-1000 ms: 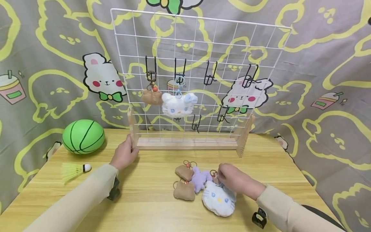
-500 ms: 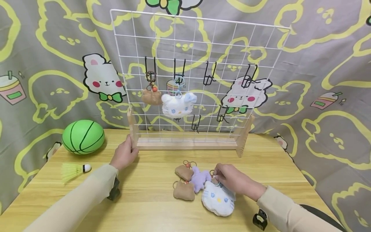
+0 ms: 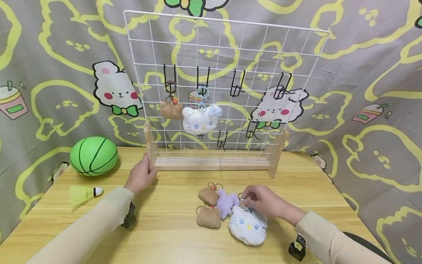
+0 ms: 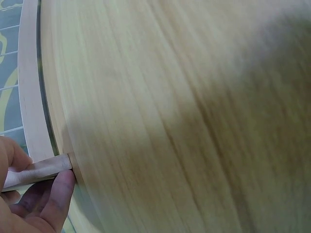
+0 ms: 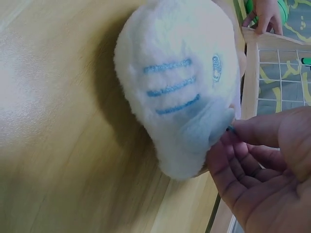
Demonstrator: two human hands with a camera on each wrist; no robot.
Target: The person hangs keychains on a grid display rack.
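Note:
My left hand grips the wooden side foot of a white wire grid rack, thumb on one face and fingers on the other. Over the right half of the table, my right hand pinches the light-blue ring end of a white cat plush keychain. In the right wrist view, thumb and forefinger meet at its top by a pale blue bow; most of the ring is hidden. Beside it lie a purple plush keychain and brown plush keychains, one partly covered by the white plush.
A brown plush and another white cat plush hang from black hooks on the grid. More black hooks hang to their right. A green ball and a yellow shuttlecock lie at the left. A patterned curtain stands behind.
My right hand has shifted slightly left at the white cat plush's ring, its fingers turning a little. The plush stays almost in place, and my left hand keeps its grip on the rack's foot.

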